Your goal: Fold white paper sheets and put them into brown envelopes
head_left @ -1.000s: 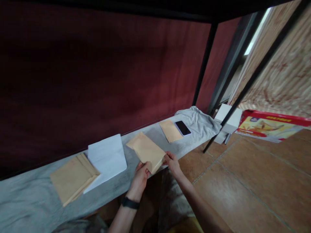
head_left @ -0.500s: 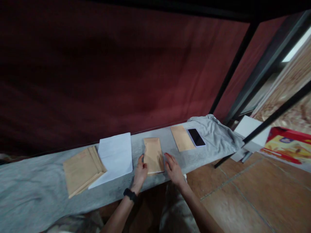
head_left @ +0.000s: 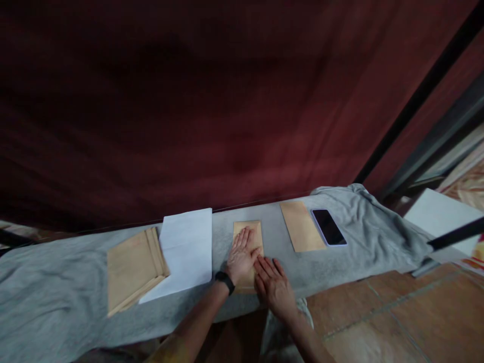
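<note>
A brown envelope lies flat on the grey cloth-covered bench in front of me. My left hand, with a black watch on the wrist, rests palm down on the envelope, fingers stretched out. Just below and to the right, my right hand lies flat too, fingers extended over the envelope's lower right part. Neither hand holds anything.
Left of the envelope lie a white sheet and a stack of brown envelopes. To the right lie another brown envelope and a dark phone. A dark red curtain hangs behind; tiled floor at right.
The envelope, held tilted by both hands a second ago, was laid flat on the cloth. Both hands then moved onto it and now press it palm down. The view shifted left.
</note>
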